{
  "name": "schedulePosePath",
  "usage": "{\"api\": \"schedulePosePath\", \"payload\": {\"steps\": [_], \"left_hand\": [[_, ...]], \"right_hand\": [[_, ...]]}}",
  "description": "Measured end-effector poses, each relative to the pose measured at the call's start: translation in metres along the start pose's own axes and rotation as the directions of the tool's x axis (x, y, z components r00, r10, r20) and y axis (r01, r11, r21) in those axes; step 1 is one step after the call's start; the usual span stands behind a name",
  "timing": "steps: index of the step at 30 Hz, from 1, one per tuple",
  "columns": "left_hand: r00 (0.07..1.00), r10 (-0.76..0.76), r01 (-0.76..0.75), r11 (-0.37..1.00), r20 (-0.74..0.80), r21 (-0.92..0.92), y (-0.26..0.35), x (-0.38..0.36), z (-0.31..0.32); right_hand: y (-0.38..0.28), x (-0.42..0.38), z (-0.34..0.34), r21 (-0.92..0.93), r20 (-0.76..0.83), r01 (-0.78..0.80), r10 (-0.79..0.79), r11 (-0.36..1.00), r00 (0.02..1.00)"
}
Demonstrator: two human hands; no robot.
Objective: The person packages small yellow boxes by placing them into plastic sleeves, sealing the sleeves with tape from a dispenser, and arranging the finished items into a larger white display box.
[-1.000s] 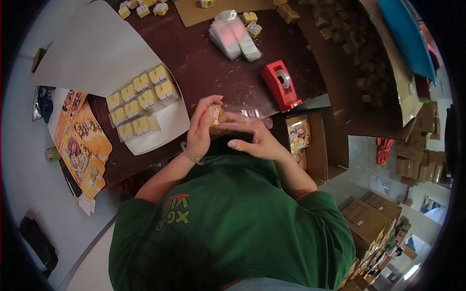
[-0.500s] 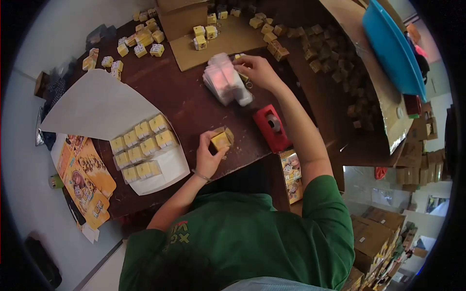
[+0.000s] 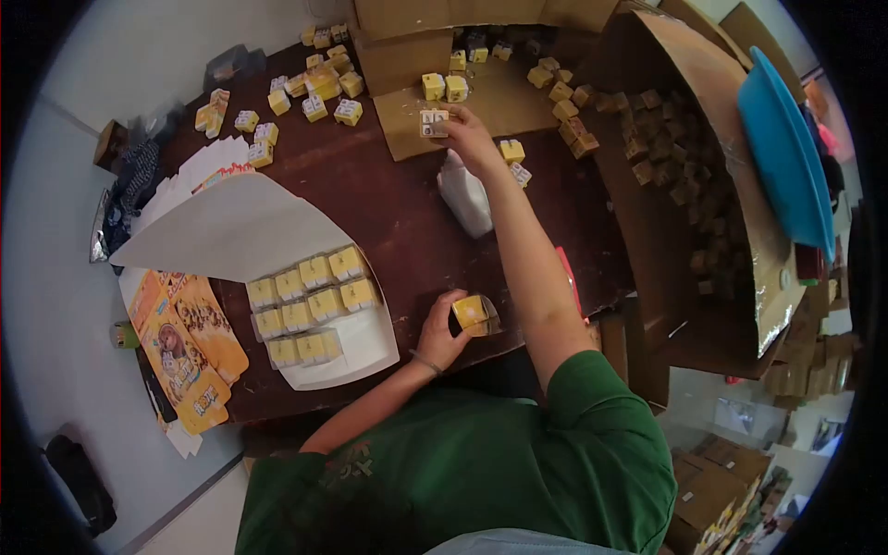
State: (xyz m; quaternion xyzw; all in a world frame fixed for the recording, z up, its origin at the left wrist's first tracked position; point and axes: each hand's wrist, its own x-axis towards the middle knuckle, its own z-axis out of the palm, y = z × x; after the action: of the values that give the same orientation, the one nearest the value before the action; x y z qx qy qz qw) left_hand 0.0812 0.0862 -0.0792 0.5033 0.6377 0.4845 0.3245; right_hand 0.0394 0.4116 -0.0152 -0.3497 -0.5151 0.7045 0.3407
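My left hand point(image 3: 444, 331) is closed around a small yellow cube point(image 3: 470, 313) near the table's front edge. Clear plastic shows around the cube's right side. Farther up the table, my right hand point(image 3: 470, 141) pinches a small white and yellow block point(image 3: 433, 123) with dark markings on its face. Just below that hand lies a stack of clear plastic pouches point(image 3: 465, 196). Two more yellow and white blocks point(image 3: 511, 151) sit right of my wrist. To the left, an open white box point(image 3: 370, 356) contains rows of yellow cubes point(image 3: 314, 271) in clear plastic.
Loose yellow blocks point(image 3: 324, 83) lie at the back left. A cardboard carton point(image 3: 777, 268) full of small blocks stands at the right, with a blue basin point(image 3: 786, 148) on its far side. Printed orange cartons point(image 3: 190, 351) lie flat at left. My forearm mostly covers a red tape dispenser point(image 3: 568, 277).
My right hand has moved left past the plastic pouches and now shows a block in its fingers. My left hand still holds its yellow cube. The whole view has shifted.
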Motion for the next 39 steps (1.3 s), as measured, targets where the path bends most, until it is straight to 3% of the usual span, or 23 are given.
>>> {"api": "schedulePosePath", "payload": {"steps": [2,4,8,11,12,13,14,17,18,20,21,23,24,26,27,28,29,30,31,34,35,37,39], "left_hand": [[0.999,0.031,-0.031,0.999,-0.012,-0.006,0.004,0.001,-0.002],[0.998,0.066,-0.066,0.998,-0.007,-0.010,0.002,0.001,-0.002],[0.995,0.071,-0.067,0.996,0.071,-0.060,0.001,-0.005,-0.007],[0.972,0.051,-0.034,0.997,0.231,-0.076,0.003,-0.031,-0.025],[0.963,0.046,-0.025,0.997,0.267,-0.079,0.003,-0.040,-0.029],[0.967,0.060,-0.038,0.995,0.247,-0.092,0.006,-0.047,-0.032],[0.969,0.031,-0.002,0.993,0.246,-0.119,0.004,-0.052,-0.033],[0.973,0.035,-0.011,0.994,0.229,-0.106,0.005,-0.053,-0.036],[0.975,0.044,-0.021,0.994,0.220,-0.104,0.005,-0.051,-0.035],[0.976,0.051,-0.029,0.994,0.211,-0.108,0.006,-0.051,-0.033],[0.975,0.057,-0.036,0.994,0.215,-0.101,0.004,-0.050,-0.032],[0.969,0.097,-0.092,0.995,0.226,-0.034,-0.001,-0.049,-0.033],[0.972,0.078,-0.069,0.996,0.220,-0.052,0.000,-0.049,-0.033],[0.978,0.052,-0.033,0.995,0.204,-0.094,0.004,-0.046,-0.031],[0.980,0.030,-0.007,0.993,0.198,-0.119,0.005,-0.046,-0.030],[0.981,0.009,0.019,0.989,0.194,-0.145,0.006,-0.046,-0.030],[0.982,-0.012,0.045,0.984,0.190,-0.170,0.006,-0.046,-0.029],[0.978,0.036,-0.012,0.993,0.203,-0.117,-0.003,-0.045,-0.030],[0.979,0.039,-0.020,0.995,0.202,-0.094,-0.004,-0.045,-0.030],[0.979,0.043,-0.032,0.998,0.199,-0.059,-0.001,-0.044,-0.031],[0.979,0.042,-0.029,0.997,0.200,-0.069,0.001,-0.044,-0.032],[0.975,0.051,-0.035,0.996,0.218,-0.076,0.000,-0.044,-0.032],[0.973,0.053,-0.038,0.997,0.224,-0.072,0.002,-0.044,-0.033]], "right_hand": [[-0.008,-0.049,-0.013,0.142,0.132,-0.017,-0.002,0.990,0.991],[-0.011,-0.095,-0.018,0.124,0.178,0.076,-0.098,0.989,0.979],[0.005,-0.171,-0.034,0.233,0.260,-0.087,0.024,0.969,0.965],[0.033,-0.237,-0.040,-0.106,0.106,0.008,0.003,0.994,0.994],[0.044,-0.254,-0.040,-0.258,0.068,0.101,-0.086,0.961,0.994],[0.055,-0.271,-0.040,-0.405,0.041,0.174,-0.172,0.898,0.984],[0.066,-0.281,-0.047,-0.643,0.037,0.168,-0.189,0.747,0.981],[0.072,-0.295,-0.046,-0.809,0.119,0.381,-0.509,0.447,0.852],[0.059,-0.300,-0.037,-0.808,0.087,0.344,-0.479,0.479,0.873],[0.057,-0.284,-0.045,-0.824,0.356,0.510,-0.477,0.245,0.804],[0.070,-0.276,-0.052,-0.818,0.378,0.502,-0.393,0.282,0.838],[0.055,-0.267,-0.051,-0.760,0.336,0.495,-0.398,0.421,0.854],[0.025,-0.274,-0.041,-0.612,0.227,0.316,-0.221,0.726,0.948],[-0.013,-0.289,-0.032,-0.252,0.273,0.117,-0.046,0.961,0.961],[-0.022,-0.298,-0.029,-0.198,0.386,0.119,-0.034,0.973,0.922],[-0.033,-0.313,-0.025,-0.289,0.466,0.082,0.065,0.954,0.883],[-0.041,-0.326,-0.020,-0.533,0.564,0.298,0.070,0.792,0.823],[-0.040,-0.339,-0.012,-0.702,0.650,0.624,-0.049,0.343,0.758],[-0.026,-0.347,-0.011,-0.752,0.569,0.556,-0.078,0.354,0.819],[-0.008,-0.355,-0.023,-0.669,0.456,0.543,-0.296,0.508,0.839],[-0.008,-0.357,-0.028,-0.632,0.377,0.467,-0.282,0.619,0.883],[-0.004,-0.359,-0.031,-0.324,0.114,0.106,-0.073,0.940,0.991],[0.008,-0.354,-0.037,-0.226,0.131,-0.019,0.050,0.974,0.990]]}}
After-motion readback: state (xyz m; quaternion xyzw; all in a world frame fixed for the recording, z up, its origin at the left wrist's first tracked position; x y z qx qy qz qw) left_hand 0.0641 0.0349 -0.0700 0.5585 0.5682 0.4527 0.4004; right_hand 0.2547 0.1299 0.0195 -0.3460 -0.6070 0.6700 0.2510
